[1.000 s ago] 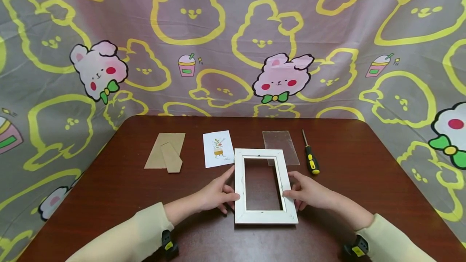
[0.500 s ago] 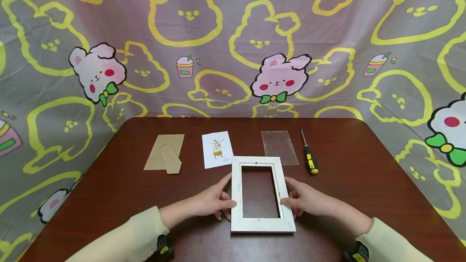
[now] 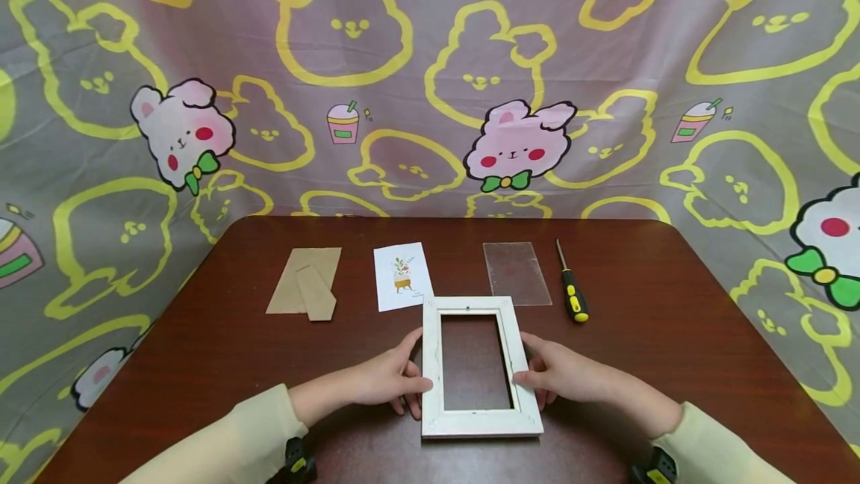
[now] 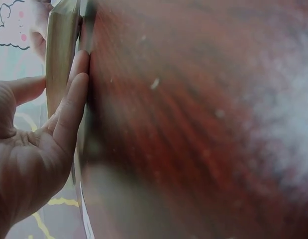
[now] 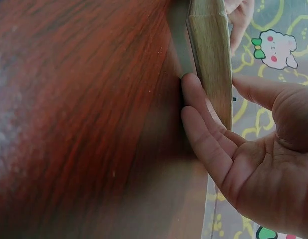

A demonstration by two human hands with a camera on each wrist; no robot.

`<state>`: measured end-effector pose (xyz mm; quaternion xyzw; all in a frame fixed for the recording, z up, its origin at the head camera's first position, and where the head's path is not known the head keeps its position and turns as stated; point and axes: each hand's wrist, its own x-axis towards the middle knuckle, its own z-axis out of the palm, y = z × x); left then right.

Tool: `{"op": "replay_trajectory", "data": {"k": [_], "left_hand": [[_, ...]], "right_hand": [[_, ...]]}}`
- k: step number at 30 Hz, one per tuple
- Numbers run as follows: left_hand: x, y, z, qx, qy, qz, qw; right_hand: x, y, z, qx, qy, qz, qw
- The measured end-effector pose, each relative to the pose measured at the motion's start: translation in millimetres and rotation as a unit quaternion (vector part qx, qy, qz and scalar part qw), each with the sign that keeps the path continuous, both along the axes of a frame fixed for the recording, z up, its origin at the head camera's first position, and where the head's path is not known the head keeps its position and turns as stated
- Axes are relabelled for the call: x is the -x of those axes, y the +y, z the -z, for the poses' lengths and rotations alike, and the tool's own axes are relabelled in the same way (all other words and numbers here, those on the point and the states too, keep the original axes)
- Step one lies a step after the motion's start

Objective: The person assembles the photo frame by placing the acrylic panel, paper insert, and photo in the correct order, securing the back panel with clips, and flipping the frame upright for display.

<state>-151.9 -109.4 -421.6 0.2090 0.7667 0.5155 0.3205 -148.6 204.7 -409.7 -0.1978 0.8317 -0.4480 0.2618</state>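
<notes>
A white picture frame [image 3: 480,423] with an open middle lies close above or on the table in front of me; the exact gap is unclear. My left hand [image 3: 390,379] grips its left side, thumb on the upper face. On the opposite side, my right hand [image 3: 561,372] holds it the same way. Both wrist views show the frame's bare wood edge, one in the left wrist view [image 4: 61,55] and one in the right wrist view [image 5: 213,55], pinched between thumb and fingers, with fingertips reaching underneath.
Behind the frame lie a brown backing board [image 3: 289,290] with its stand leg [image 3: 316,293], a printed card [image 3: 386,282], a clear sheet [image 3: 520,275] and a black-and-yellow screwdriver [image 3: 573,297]. A patterned cloth [image 3: 403,110] hangs beyond the brown table [image 3: 222,364].
Both hands have brought the picture frame nearer to my body and slightly left. It now stands apart from the clear sheet it overlapped before. The other items stay put.
</notes>
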Motion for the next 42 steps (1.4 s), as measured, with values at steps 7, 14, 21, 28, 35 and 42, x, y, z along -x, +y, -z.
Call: {"op": "replay_trajectory", "data": {"k": [7,14,21,28,35,42], "left_hand": [[1.1,0,0.3,0.007,-0.008,0.004,0.9999],[1.7,0,-1.1,0.007,-0.013,0.006,0.9999],[2.5,-1,-1.9,0.012,-0.015,0.004,0.9998],[2.0,-1,-0.6,0.012,-0.019,0.0,0.9998],[1.5,-2,-1.2,0.01,-0.029,-0.003,0.9995],[21.2,-8,-13.3,0.07,-0.031,0.002,0.997]], "right_hand": [[0.1,-1,-0.9,-0.013,-0.003,-0.008,1.0],[2.0,-2,-2.7,-0.028,0.001,-0.018,0.999],[4.9,-3,-3.4,-0.03,0.0,-0.023,0.999],[6.1,-4,-1.7,-0.029,0.0,-0.023,0.999],[7.2,-4,-0.3,-0.029,-0.002,-0.022,0.999],[6.9,-2,-0.7,-0.021,-0.004,-0.023,1.0]]}}
